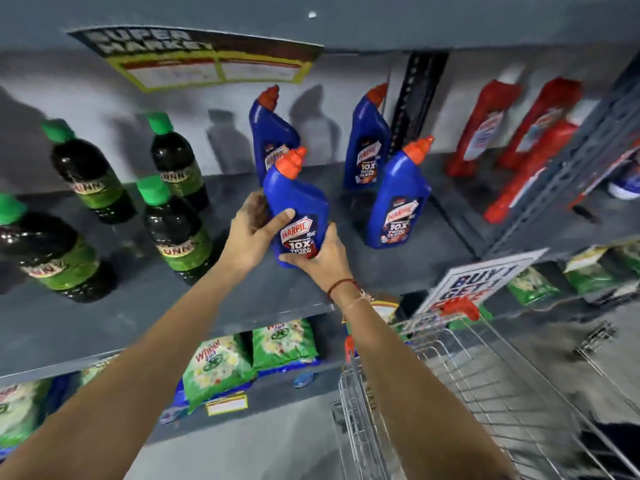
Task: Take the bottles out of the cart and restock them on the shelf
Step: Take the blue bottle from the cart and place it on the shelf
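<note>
A blue Harpic bottle (pixel 300 202) with an orange cap stands upright at the front of the grey shelf (pixel 149 313). My left hand (pixel 251 237) grips its left side and my right hand (pixel 323 258) cups its base and right side. Three more blue Harpic bottles stand on the same shelf: one just behind the held one (pixel 270 133), one at the back (pixel 367 140) and one to the right (pixel 398 199). The wire cart (pixel 467 382) sits at the lower right; no bottles show inside it.
Several dark bottles with green caps (pixel 173 223) fill the shelf's left part. Red bottles (pixel 485 126) stand in the adjoining bay on the right, past a dark upright post (pixel 420 98). Green detergent packs (pixel 218 368) lie on the shelf below. A "Buy 1 Get 1" sign (pixel 478 278) hangs above the cart.
</note>
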### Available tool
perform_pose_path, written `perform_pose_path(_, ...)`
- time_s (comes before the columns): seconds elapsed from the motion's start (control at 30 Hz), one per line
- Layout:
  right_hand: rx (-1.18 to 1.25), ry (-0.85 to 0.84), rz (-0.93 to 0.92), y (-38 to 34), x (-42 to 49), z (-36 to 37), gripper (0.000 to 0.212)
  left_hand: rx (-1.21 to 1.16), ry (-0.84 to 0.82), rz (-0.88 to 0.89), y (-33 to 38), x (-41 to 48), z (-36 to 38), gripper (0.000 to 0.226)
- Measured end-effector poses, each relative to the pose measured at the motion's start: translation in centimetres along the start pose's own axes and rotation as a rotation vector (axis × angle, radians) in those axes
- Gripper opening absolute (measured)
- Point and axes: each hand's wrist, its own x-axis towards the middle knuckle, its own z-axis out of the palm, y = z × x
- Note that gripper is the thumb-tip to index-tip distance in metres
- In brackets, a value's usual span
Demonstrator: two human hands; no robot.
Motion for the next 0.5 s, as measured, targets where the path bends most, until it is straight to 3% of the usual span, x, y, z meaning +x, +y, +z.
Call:
perform_pose_path(0.2, 0.004, -0.069, -0.02, 1.4, 0.3, -0.2, 0.073, 0.185, -0.12, -0.105, -4.4, -1.8, -2.3, 0.03)
perform_pose_path(0.37, 0.001, -0.234, -0.017, 3.0, 1.1, -2.1, 0.064, 0.628, -0.187, -0.061, -7.9, -3.4, -2.6, 0.068)
perform_pose_path(0.5, -0.004, -0.249, -0.006, 3.0, 1.3, -2.2, 0.059, 0.73, -0.158, -0.015, -7.9, -2.2, -1.8, 0.061)
